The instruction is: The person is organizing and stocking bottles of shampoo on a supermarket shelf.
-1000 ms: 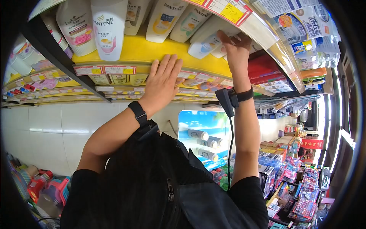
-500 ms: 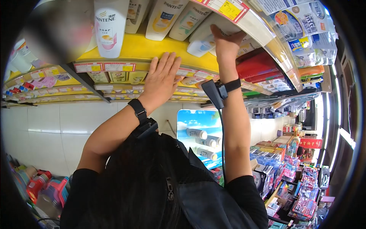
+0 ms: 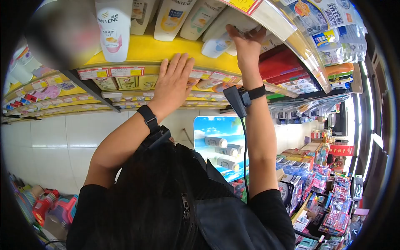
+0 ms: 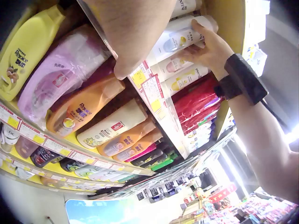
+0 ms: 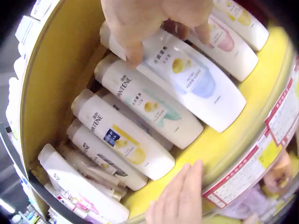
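My right hand [image 3: 248, 52] reaches onto the yellow shelf and grips the upper part of a white Pantene bottle with a blue label [image 5: 201, 86], thumb on one side and fingers on the other. That bottle stands on the shelf, leaning in the right wrist view. Beside it stand a Pantene bottle with a green label [image 5: 152, 105] and one with a pink label [image 5: 226, 39]. My left hand [image 3: 173, 85] rests with straight fingers on the shelf's front edge [image 3: 150, 62], and its fingertips touch the yellow surface. It holds nothing.
More Pantene bottles [image 3: 174, 18] line the shelf to the left. Red packs [image 3: 277, 71] lie to the right. Rejoice bottles [image 4: 84, 109] fill a lower shelf. Price tags [image 3: 127, 71] run along the edge. A blurred patch hides the upper left corner.
My right hand has shifted left and closer round the blue-labelled bottle, its thumb now further along it. The left hand stays on the shelf edge. The head view has moved slightly.
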Available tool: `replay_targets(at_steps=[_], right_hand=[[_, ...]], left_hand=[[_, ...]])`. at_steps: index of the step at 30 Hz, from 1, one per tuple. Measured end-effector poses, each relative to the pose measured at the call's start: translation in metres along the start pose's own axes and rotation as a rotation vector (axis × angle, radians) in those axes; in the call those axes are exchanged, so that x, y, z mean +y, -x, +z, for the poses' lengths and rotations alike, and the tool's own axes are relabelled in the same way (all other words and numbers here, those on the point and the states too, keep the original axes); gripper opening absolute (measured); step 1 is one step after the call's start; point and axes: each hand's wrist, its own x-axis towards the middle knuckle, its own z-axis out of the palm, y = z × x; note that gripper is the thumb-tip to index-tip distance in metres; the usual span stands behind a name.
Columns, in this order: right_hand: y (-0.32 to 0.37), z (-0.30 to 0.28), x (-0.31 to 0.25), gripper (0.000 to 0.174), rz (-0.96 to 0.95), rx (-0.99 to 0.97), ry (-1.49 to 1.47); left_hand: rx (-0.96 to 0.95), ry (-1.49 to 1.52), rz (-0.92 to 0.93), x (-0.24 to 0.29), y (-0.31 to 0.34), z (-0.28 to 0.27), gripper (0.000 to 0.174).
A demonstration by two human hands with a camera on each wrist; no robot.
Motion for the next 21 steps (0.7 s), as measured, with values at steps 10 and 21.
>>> replay_targets(at_steps=[10,21], right_hand=[[0.102,-0.123,-0.015,0.053,0.109,0.014,0.453],[0.348,-0.299,0.065,0.044,0.878,0.022,0.734]], left_hand=[[-0.04,-0.026,0.053,-0.003,-0.003,-0.003,0.079],[-0.043,-0.201,0.103,-0.007,-0.003,0.003,0.082]])
